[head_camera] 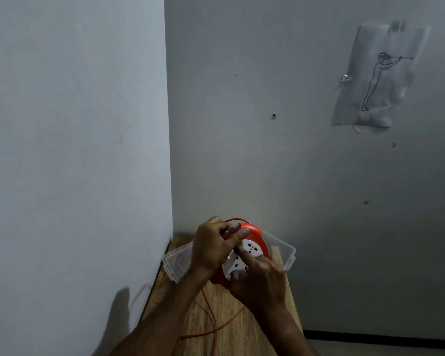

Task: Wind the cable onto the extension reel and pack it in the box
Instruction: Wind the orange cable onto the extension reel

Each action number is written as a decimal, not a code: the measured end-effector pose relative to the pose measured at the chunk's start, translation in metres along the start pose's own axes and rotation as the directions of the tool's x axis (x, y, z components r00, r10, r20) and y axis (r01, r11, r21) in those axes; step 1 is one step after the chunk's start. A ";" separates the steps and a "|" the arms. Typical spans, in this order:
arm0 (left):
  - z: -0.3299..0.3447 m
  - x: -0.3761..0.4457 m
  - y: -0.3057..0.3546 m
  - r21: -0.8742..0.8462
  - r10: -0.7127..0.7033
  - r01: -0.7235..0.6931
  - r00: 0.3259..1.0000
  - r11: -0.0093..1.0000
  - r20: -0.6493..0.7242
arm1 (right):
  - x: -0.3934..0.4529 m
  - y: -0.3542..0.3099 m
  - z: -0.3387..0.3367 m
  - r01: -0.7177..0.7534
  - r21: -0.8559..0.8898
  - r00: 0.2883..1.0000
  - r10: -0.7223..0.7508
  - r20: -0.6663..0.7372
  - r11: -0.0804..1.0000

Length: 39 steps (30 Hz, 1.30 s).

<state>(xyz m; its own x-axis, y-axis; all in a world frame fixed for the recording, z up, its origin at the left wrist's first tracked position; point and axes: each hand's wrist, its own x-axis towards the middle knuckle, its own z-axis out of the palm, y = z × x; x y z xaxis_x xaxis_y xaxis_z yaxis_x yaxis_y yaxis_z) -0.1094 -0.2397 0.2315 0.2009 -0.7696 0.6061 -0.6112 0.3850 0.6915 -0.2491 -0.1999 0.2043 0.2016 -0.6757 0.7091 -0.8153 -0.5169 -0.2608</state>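
An orange extension reel (256, 233) with a white socket face (251, 249) is held above the wooden table (231, 312). My left hand (211, 249) grips the reel's top edge over the orange cable loop (233, 220). My right hand (258, 283) holds the reel's lower side, with a finger lying across the socket face. Loose orange cable (211, 319) trails down from the reel and crosses itself on the table. A clear plastic box (284, 249) lies behind the reel, partly hidden by my hands.
The table stands in a corner between a left wall (75, 150) and a back wall (293, 163). A clear sheet with a line drawing (378, 78) is taped to the back wall. A dark skirting strip (380, 335) runs along the floor at right.
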 end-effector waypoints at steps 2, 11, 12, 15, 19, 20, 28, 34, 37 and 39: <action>0.002 -0.002 0.001 0.027 0.016 -0.015 1.000 1.000 -0.020 | 0.000 -0.009 0.004 -0.193 0.127 0.979 0.199 -0.040 0.973; 0.005 -0.013 -0.005 0.111 0.065 -0.062 0.998 0.992 -0.024 | 0.015 -0.047 0.015 -0.662 0.695 0.169 0.848 0.502 -0.279; 0.004 -0.014 -0.007 0.122 0.056 -0.052 0.998 0.991 -0.028 | 0.017 -0.046 0.013 -0.616 0.669 0.123 0.788 0.603 -0.416; -0.001 -0.013 -0.010 0.098 -0.014 0.022 0.996 0.995 -0.083 | 0.017 -0.039 0.007 -0.638 0.627 0.192 0.696 0.692 -0.448; -0.005 -0.010 -0.014 0.028 -0.064 0.068 0.992 0.997 -0.109 | 0.000 -0.024 -0.002 -0.633 0.460 0.722 0.690 0.058 0.623; -0.005 -0.009 -0.014 0.032 -0.068 0.072 0.992 0.997 -0.111 | -0.002 -0.023 -0.007 -0.513 0.358 0.825 0.563 -0.044 0.780; -0.001 -0.005 -0.005 -0.012 -0.055 0.054 0.997 0.998 -0.056 | -0.006 -0.027 -0.004 -0.057 -0.155 0.991 0.075 0.111 0.986; -0.007 -0.003 -0.007 -0.008 -0.039 0.039 0.998 0.999 -0.042 | -0.002 -0.022 -0.003 0.018 -0.120 0.990 0.000 0.142 0.993; -0.007 -0.003 -0.007 -0.022 -0.019 0.019 1.000 1.000 -0.004 | -0.003 -0.017 0.002 0.017 -0.152 0.996 -0.002 0.094 0.988; -0.006 -0.005 -0.005 -0.020 -0.002 0.002 1.000 1.000 0.019 | -0.003 -0.015 0.003 0.010 -0.122 0.998 -0.003 0.055 0.992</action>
<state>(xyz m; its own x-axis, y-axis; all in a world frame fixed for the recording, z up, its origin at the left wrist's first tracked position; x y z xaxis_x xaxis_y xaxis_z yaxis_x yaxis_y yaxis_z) -0.1025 -0.2348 0.2270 0.1873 -0.7797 0.5974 -0.5951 0.3938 0.7005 -0.2361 -0.1920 0.2040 0.2335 -0.7019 0.6729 -0.8736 -0.4553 -0.1718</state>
